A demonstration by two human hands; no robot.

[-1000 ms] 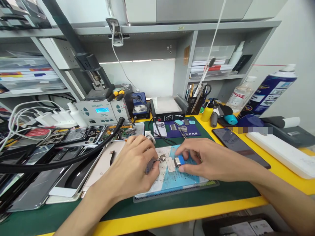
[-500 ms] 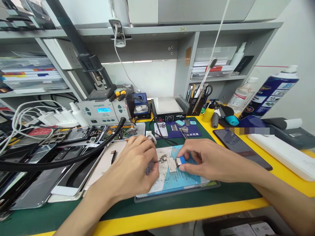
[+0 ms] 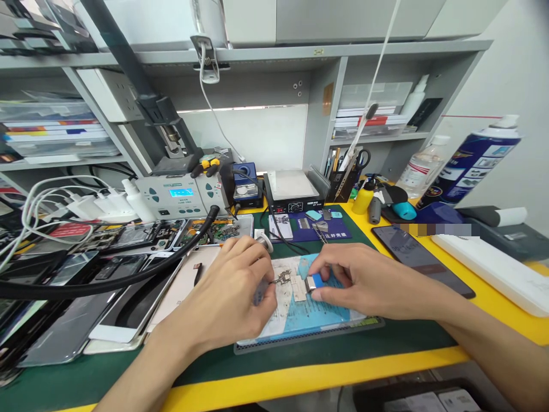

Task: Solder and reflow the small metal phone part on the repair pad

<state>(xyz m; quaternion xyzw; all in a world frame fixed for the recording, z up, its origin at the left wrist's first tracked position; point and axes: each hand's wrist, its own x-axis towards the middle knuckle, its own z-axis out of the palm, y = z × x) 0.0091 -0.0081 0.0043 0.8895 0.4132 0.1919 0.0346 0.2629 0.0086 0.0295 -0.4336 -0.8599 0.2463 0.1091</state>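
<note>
My left hand (image 3: 234,289) is closed around a thin tool whose tip holds a small metal part (image 3: 283,278) above the blue work mat (image 3: 315,317). My right hand (image 3: 364,280) pinches a small blue and silver block (image 3: 314,282) just right of that part, resting on the mat. A pale rectangular plate (image 3: 299,288) lies between the two hands. Both forearms rest on the green desk cover (image 3: 386,335).
Several opened phones (image 3: 107,297) and a black hose (image 3: 128,273) crowd the left. A soldering station (image 3: 178,195), a hot plate (image 3: 291,191), a tool cup (image 3: 343,177) stand at the back. A dark phone (image 3: 418,256), spray can (image 3: 469,160) and white box (image 3: 493,269) lie right.
Both hands stay in place on the mat; only the view has shifted slightly between the earlier frames and now.
</note>
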